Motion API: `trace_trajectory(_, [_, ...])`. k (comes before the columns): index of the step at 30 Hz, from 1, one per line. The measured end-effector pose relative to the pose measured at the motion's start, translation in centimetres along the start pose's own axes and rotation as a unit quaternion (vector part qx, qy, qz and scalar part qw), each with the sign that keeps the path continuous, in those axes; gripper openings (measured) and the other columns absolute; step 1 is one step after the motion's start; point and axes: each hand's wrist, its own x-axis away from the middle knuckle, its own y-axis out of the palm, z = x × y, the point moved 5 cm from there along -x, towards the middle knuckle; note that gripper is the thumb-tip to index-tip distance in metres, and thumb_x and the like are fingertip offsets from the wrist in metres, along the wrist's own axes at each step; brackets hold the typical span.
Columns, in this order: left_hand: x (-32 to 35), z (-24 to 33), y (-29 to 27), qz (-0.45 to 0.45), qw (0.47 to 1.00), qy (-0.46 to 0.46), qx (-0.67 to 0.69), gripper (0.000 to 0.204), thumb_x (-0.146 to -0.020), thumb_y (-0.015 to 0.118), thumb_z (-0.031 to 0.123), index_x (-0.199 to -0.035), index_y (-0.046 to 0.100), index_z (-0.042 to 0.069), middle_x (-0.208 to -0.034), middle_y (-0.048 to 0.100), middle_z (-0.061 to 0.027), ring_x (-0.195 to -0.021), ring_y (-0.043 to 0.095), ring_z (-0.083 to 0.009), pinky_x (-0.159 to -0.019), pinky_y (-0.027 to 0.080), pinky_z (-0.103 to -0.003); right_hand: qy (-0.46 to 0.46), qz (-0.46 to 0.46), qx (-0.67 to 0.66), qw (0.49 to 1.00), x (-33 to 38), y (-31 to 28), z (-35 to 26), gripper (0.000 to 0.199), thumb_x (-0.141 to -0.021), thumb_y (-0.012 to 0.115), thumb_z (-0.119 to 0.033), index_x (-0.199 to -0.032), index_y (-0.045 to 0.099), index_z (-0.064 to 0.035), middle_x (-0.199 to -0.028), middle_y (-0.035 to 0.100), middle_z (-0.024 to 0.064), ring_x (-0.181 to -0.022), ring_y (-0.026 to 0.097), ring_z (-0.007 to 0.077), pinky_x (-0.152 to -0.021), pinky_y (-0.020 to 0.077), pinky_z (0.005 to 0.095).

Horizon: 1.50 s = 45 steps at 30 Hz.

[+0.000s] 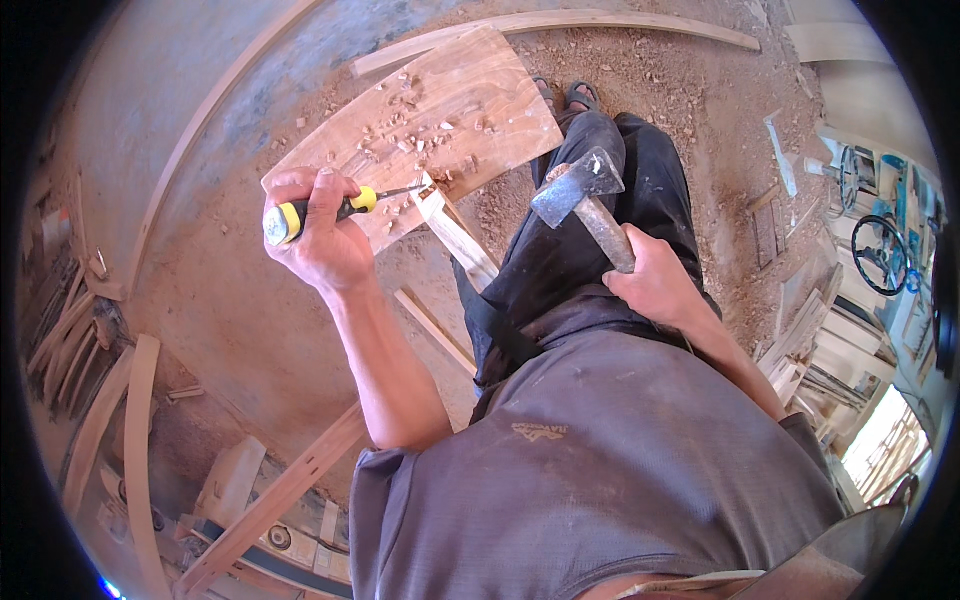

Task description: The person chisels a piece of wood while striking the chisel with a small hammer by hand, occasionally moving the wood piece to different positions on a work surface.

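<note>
My left hand (330,243) is wrapped round the yellow-and-black handle of a chisel (366,200), which lies nearly level and points right. Its thin blade reaches the far end of a pale wooden bar (452,232), where a cut shows; whether it touches the wood I cannot tell. That bar rests on a wide wooden board (470,85), its near end against my leg. In my right hand (655,278) is a hammer (582,188), gripped by its wooden handle, with its worn metal head raised over my thigh, apart from the chisel.
Wood chips (428,140) lie over the board and floor. Beyond the board is a long curved strip (590,20). Planks (280,500) and offcuts fill the lower left. At the right stands machinery with a black handwheel (880,255).
</note>
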Motion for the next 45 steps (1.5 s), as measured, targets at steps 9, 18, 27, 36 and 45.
trace_trajectory(9, [-0.7,-2.7,-0.9,0.147,0.978,-0.106,0.106,0.019,-0.082,0.060,-0.009,-0.073,0.051,0.005,-0.068,0.053,-0.0087,-0.056,0.050,-0.0217,-0.058,0.046,-0.039,-0.019,-0.002,0.003,1.000,-0.5,0.4,0.4,0.042,-0.078,0.067,-0.013,-0.114,0.057,0.0071,-0.094,0.064,0.0346,-0.093,0.065,0.0490,-0.081,0.0508,0.0481])
trace_trajectory(18, [0.7,-1.6,-1.9,0.151,0.986,-0.051,0.058,0.020,-0.078,0.061,-0.010,-0.077,0.050,0.007,-0.070,0.053,-0.0101,-0.058,0.051,-0.0221,-0.058,0.047,-0.040,-0.017,0.003,0.006,1.000,-0.6,0.2,0.5,0.046,-0.078,0.067,-0.013,-0.118,0.057,0.0072,-0.095,0.065,0.0350,-0.094,0.065,0.0489,-0.083,0.0512,0.0477])
trace_trajectory(27, [3.8,-1.0,0.8,0.063,0.976,0.127,-0.167,0.021,-0.077,0.060,-0.013,-0.079,0.051,0.006,-0.072,0.061,-0.0115,-0.053,0.056,-0.0177,-0.047,0.047,-0.033,-0.008,0.001,0.018,1.000,-0.5,0.3,-0.3,0.045,-0.078,0.068,-0.014,-0.118,0.058,0.0057,-0.095,0.065,0.0337,-0.095,0.065,0.0487,-0.083,0.0514,0.0464])
trace_trajectory(36, [7.9,-3.1,10.1,-0.089,0.931,0.237,-0.264,0.023,-0.063,0.072,-0.003,-0.066,0.051,0.007,-0.067,0.053,-0.0085,-0.051,0.054,-0.0262,-0.048,0.044,-0.037,-0.005,0.129,-0.052,0.990,1.6,-2.0,-2.0,0.037,-0.081,0.072,-0.014,-0.111,0.059,0.0023,-0.081,0.065,0.0166,-0.079,0.062,0.0216,-0.077,0.0512,0.0393])
trace_trajectory(45, [6.0,-2.6,8.9,-0.048,0.941,0.201,-0.270,0.019,-0.066,0.070,-0.004,-0.070,0.054,0.006,-0.070,0.057,-0.0101,-0.057,0.058,-0.0291,-0.053,0.047,-0.036,-0.305,0.307,-0.245,0.868,2.3,-2.5,-8.7,0.014,-0.090,0.069,0.005,-0.094,0.060,-0.0041,-0.080,0.064,0.0016,-0.064,0.061,0.0087,-0.056,0.0506,0.0258])
